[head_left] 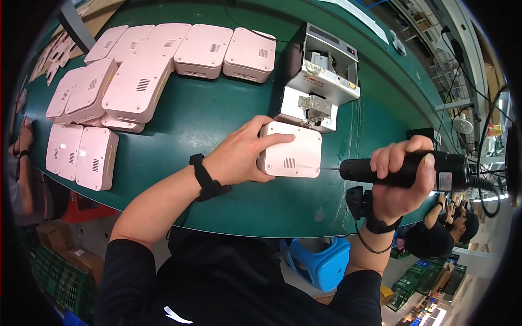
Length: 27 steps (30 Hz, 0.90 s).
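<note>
Green worktable (206, 103); blue stool (328, 266) (plastic) near edge; red stool (82, 209) left; shelving (421, 33) right

– From where is the scene viewed?
– From the wearer's head, through a fisheye lens by which the near edge of the green table (185, 111) is curved.
– Which way is it faced, and how near?
– Downward; the left hand (244, 152) and right hand (399, 196) are seen from close above.

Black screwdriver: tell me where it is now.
In the head view, the black screwdriver is right of centre, gripped in the right hand, its bit toward the white box.
</note>
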{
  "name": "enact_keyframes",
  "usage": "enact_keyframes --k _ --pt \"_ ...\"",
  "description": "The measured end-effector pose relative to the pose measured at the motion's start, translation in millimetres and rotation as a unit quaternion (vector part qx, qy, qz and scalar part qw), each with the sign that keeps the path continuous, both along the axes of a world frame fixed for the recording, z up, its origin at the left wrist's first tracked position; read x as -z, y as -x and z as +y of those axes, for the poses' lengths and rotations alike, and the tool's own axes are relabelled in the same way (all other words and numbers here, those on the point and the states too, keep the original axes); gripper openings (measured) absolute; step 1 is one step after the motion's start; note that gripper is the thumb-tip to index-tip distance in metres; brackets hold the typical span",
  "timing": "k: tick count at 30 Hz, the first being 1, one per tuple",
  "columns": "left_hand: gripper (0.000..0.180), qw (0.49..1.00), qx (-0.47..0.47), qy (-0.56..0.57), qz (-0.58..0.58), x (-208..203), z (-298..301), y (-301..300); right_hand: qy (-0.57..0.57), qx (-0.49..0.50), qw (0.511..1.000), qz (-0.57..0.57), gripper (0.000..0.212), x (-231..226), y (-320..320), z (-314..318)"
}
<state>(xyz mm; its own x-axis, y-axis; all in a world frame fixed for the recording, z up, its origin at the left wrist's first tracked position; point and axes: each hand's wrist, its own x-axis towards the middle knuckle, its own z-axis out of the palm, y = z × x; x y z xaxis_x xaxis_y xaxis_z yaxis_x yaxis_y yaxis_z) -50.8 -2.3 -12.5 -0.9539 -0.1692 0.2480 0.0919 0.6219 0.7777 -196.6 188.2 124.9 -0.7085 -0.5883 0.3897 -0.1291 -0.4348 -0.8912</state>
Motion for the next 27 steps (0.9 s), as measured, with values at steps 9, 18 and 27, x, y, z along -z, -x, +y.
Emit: enact_keyframes --k 9,18,27 --pt "0.075 1.000 -0.004 -0.001 -0.004 -0.3 2.8 1.3 -0.025 0.021 0.999 0.024 0.030 32.1 -2.0 11.4" --pt "0.077 1.000 -0.004 0.000 -0.023 -3.0 2.1 -1.6 -0.016 -0.014 0.999 0.025 0.029 19.5 3.4 -1.1" --pt "0.078 1.000 -0.012 0.019 -0.008 -2.7 3.5 0.4 0.006 0.065 0.996 0.061 0.033 3.6 29.8 -72.0"
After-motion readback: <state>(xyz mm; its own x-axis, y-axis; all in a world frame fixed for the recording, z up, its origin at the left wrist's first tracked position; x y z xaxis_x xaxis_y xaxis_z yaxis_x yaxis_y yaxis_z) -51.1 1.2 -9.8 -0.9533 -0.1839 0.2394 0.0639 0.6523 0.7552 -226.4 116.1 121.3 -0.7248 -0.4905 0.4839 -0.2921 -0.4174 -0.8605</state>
